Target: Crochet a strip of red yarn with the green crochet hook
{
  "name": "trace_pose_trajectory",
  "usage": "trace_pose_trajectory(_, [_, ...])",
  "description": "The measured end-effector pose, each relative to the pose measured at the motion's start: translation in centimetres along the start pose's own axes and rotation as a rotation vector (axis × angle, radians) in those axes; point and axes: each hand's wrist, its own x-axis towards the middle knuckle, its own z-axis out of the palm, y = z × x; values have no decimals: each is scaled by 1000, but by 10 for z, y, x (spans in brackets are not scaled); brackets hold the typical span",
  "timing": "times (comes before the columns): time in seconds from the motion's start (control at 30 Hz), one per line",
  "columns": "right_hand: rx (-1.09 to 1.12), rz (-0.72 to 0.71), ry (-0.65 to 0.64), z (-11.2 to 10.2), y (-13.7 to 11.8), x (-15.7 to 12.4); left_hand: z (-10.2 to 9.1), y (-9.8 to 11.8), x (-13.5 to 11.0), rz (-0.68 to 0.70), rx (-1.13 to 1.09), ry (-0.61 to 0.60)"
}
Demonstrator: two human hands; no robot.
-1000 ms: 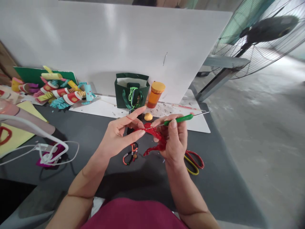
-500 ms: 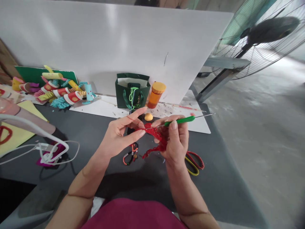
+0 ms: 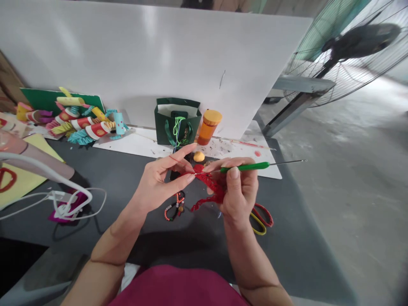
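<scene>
My left hand [image 3: 161, 180] pinches one end of a red crocheted strip [image 3: 208, 183] between thumb and fingers, with red yarn running over the raised index finger. My right hand [image 3: 239, 191] grips a green-handled crochet hook [image 3: 247, 167]; its metal tip sits at the red work near my left fingertips. The strip's tail hangs below my right palm. Both hands hover above the dark grey table [image 3: 127, 170].
A beaded bracelet [image 3: 174, 207] lies under the hands, scissors [image 3: 262, 216] with red and yellow handles at right. Behind are a green gift bag [image 3: 177, 121], an orange jar [image 3: 208, 126] and a small yellow ball [image 3: 199, 156]. Paper-roll crafts [image 3: 79, 123] and a white cable [image 3: 63, 199] sit left.
My right hand has drawn the crochet hook to the right and slightly down. The left hand has kept its pinch on the red strip.
</scene>
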Motion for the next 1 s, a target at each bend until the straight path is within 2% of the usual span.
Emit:
trace_pose_trajectory(0.4, [-18, -109, -47, 0, -6, -3, 0, 0, -2, 15, 33, 10])
trace_pose_trajectory(0.53, [-72, -207, -96, -2, -5, -4, 1, -2, -2, 48, 48, 23])
trace_pose_trajectory(0.8, [-247, -560, -210, -7, 3, 0, 1, -8, -1, 88, 110, 31])
trace_pose_trajectory(1.0, [-381, -638, -264, -11, 6, -2, 4, -10, -1, 101, 240, 117])
